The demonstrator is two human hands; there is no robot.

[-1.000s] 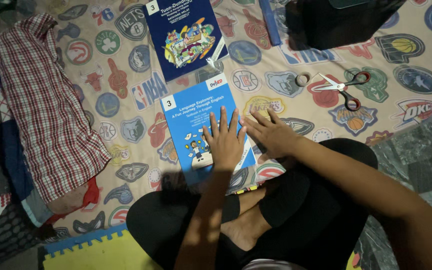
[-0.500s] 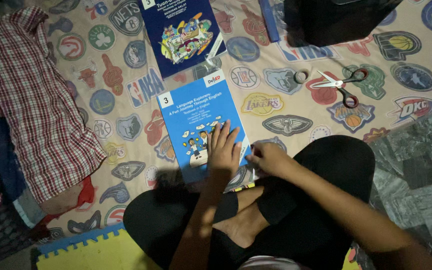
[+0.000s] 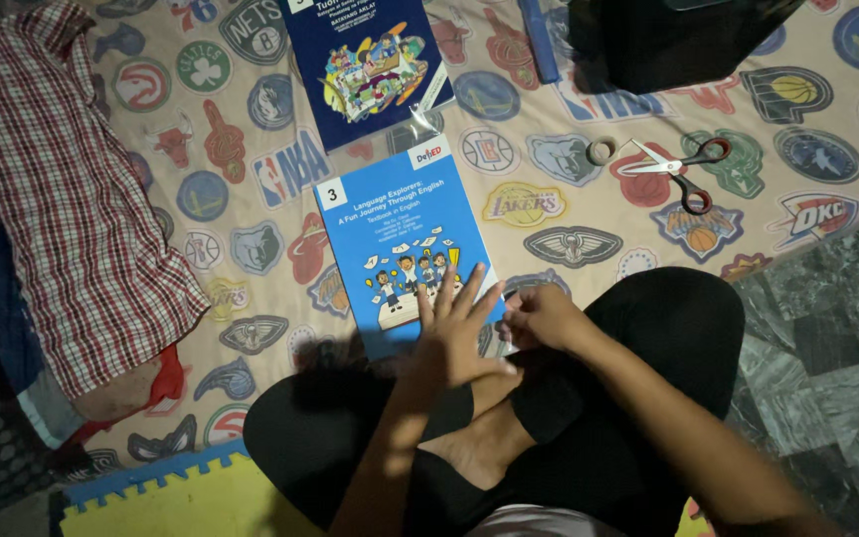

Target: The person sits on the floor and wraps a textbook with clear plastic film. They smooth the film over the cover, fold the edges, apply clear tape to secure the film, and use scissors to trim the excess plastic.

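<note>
The left hand (image 3: 457,333), fingers spread, has slid down to the light-blue paperback textbook's (image 3: 402,239) lower edge; the right hand (image 3: 539,316) stays curled, pinching its lower right corner.

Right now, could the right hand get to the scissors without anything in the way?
Probably yes. The right hand rests by the light blue book's corner, and only bare printed sheet lies between it and the scissors.

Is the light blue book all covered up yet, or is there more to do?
Not finished, it seems. The light blue book lies flat with its front showing. The left hand presses its lower corner while the right hand works at that edge. The tape roll and scissors lie untouched nearby.
</note>
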